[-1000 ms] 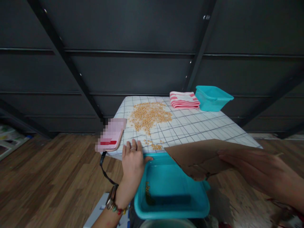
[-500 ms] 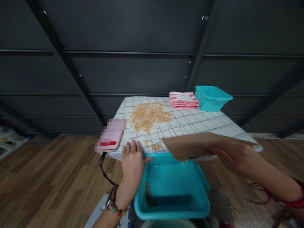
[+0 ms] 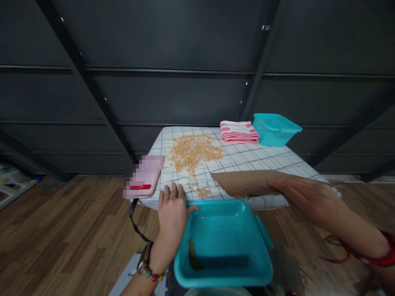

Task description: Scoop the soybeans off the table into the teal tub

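My left hand (image 3: 173, 213) lies at the table's front edge, fingers stretched out on the cloth and thumb against the rim of a teal plastic basin (image 3: 228, 234). Several soybeans (image 3: 191, 248) sit in the basin's left side. A flat piece of brown cardboard (image 3: 243, 183) is gripped in my right hand (image 3: 308, 197), its left end just above the cloth behind the basin. Left of that end is a small cluster of soybeans (image 3: 203, 192). A wide spread of soybeans (image 3: 194, 150) covers the cloth farther back.
A checked white cloth (image 3: 247, 158) covers the table. A pink phone (image 3: 145, 176) with a black strap lies at the left edge. At the back right are a folded pink-striped towel (image 3: 239, 132) and a smaller teal container (image 3: 274, 130). A dark panelled wall (image 3: 173, 98) stands behind.
The cardboard has risen slightly and shifted back, away from the basin's far rim, with my right hand. My left hand stays in place.
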A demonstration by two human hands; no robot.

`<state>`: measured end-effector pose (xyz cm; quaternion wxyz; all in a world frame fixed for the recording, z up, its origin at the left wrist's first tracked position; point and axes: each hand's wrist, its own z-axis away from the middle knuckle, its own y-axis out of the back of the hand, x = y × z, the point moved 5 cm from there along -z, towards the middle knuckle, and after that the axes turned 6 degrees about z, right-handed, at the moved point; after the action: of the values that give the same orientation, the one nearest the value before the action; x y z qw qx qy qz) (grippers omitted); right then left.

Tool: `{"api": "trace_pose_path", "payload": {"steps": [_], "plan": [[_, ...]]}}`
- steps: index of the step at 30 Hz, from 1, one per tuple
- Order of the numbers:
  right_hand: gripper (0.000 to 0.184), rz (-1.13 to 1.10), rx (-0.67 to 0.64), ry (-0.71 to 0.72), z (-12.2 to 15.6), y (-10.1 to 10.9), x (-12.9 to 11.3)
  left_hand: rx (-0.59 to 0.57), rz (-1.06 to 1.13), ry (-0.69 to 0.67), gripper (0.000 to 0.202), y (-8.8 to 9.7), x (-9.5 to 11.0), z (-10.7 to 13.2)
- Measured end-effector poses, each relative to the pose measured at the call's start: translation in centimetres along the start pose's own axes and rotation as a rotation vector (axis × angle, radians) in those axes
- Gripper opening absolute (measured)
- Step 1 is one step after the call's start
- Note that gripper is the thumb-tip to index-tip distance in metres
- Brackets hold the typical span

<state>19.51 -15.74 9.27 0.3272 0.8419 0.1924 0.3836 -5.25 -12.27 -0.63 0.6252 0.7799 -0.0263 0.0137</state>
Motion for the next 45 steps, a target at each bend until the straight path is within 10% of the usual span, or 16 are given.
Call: {"api": "trace_pose_path", "payload": {"steps": [6,45], "plan": [[0.027,-0.269,-0.012,-0.087,-1.2,-1.4,-0.9,-0.010,0.023,0.009,0.058,-0.1,0.3,0.0],[0.037,-0.102,0.022,0.207,1.1,2.0,-3.1,-0.033,-0.009,0.003,0.062,-0.2,1.1,-0.7]]}}
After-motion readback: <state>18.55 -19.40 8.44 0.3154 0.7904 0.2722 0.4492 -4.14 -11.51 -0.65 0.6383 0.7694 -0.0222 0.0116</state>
